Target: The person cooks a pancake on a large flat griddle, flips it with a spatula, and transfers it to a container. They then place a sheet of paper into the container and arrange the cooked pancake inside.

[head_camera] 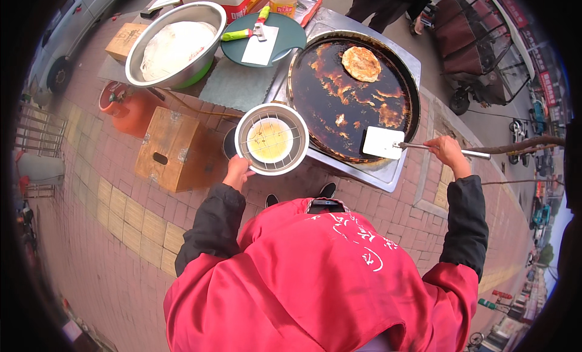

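Note:
My left hand (pixel 238 172) grips the rim of a round metal basin (pixel 298 154) with a wire rack across it and yellowish liquid below the wires. In my right hand (pixel 448 154) is the long handle of a metal spatula (pixel 383 142), whose flat blade lies over the near right rim of a large round griddle (pixel 313 120). A browned flatbread (pixel 361 64) rests near the griddle's far side, away from the blade. Browned scraps and dark oil cover parts of the griddle. The basin is beside the griddle's near left edge.
A large metal bowl of dough (pixel 175 50) stands at the far left, next to a green round board (pixel 284 34) bearing a scraper (pixel 259 31) and a white card. Below are an orange gas cylinder (pixel 129 111) and a wooden box (pixel 168 147). A person in dark clothes (pixel 386 6) stands beyond the griddle.

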Demonstrator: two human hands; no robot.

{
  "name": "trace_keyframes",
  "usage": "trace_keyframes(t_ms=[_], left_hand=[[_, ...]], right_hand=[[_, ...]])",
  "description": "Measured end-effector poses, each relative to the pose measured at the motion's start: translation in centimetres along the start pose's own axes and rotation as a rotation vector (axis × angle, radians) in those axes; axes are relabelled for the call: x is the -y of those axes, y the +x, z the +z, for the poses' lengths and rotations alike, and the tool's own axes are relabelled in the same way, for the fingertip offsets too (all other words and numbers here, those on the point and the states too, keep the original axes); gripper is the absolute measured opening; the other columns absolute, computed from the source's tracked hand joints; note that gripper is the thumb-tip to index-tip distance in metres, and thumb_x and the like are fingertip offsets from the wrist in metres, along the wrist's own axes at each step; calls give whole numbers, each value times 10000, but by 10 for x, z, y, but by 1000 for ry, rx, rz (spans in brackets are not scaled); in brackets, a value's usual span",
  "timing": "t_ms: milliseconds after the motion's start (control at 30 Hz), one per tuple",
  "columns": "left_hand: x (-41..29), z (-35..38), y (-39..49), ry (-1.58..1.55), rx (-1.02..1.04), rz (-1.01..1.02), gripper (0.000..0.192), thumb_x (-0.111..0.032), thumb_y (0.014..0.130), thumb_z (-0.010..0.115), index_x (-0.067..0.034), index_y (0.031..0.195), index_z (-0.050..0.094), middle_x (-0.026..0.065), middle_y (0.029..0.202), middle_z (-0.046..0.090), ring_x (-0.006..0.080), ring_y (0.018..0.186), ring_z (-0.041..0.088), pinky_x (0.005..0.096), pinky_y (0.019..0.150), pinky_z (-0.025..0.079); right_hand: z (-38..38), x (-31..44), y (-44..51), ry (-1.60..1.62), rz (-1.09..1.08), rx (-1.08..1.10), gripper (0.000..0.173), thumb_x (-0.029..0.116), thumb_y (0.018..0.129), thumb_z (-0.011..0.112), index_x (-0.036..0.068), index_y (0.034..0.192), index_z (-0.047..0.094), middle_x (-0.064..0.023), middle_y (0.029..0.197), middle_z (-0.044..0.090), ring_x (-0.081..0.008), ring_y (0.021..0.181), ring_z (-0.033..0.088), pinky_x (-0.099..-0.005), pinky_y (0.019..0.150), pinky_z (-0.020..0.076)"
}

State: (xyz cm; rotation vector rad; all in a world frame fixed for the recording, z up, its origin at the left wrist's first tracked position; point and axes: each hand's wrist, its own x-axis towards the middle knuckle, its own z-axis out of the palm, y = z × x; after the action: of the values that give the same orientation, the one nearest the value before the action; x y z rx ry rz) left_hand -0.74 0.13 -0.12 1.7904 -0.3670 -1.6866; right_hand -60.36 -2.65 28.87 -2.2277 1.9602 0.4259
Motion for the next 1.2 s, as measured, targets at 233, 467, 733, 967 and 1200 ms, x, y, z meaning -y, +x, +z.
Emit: trace_keyframes(t_ms=[233, 467, 733, 967, 1200], left_hand=[[-2, 1, -5, 12, 5, 13, 384, 27, 893, 488, -76, 1258, 546, 109, 1155, 661, 269, 976, 653, 442, 814, 543], [-1, 3, 0, -5, 9, 13, 353, 23, 912, 488, -65, 1247, 557, 111, 1131, 671, 269, 936, 679, 433, 780, 573], [-3, 4, -5, 0, 36, 39, 429, 59, 880, 484, -77, 1280, 561, 107, 1163, 665, 277, 989, 675, 453, 775, 577], [5, 5, 4, -60, 30, 36, 379, 38, 894, 486, -68, 1248, 571, 102, 1119, 668, 266, 943, 680, 439, 742, 575], [6, 5, 8, -61, 31, 61, 344, 23, 871, 509, -49, 1196, 593, 103, 1091, 666, 271, 912, 679, 431, 703, 577]], right_hand=[[41, 80, 13, -8, -135, -119, 239, 196, 842, 707, 194, 1072, 768, -132, 857, 718, -351, 792, 676, -461, 703, 529], [113, 188, 60, 164, -16, -374, 242, 192, 884, 670, 174, 1114, 742, -137, 791, 690, -355, 761, 681, -473, 677, 534], [151, 227, 85, 726, 282, -391, 304, 246, 911, 680, 230, 1213, 712, -179, 936, 720, -370, 887, 688, -425, 768, 515], [114, 209, 32, 346, 38, -582, 335, 147, 879, 696, 259, 1194, 717, -96, 756, 617, -324, 709, 617, -427, 653, 473], [96, 231, 0, 23, -244, -756, 487, 28, 785, 671, 259, 1213, 710, -21, 734, 496, -213, 660, 506, -356, 652, 396]])
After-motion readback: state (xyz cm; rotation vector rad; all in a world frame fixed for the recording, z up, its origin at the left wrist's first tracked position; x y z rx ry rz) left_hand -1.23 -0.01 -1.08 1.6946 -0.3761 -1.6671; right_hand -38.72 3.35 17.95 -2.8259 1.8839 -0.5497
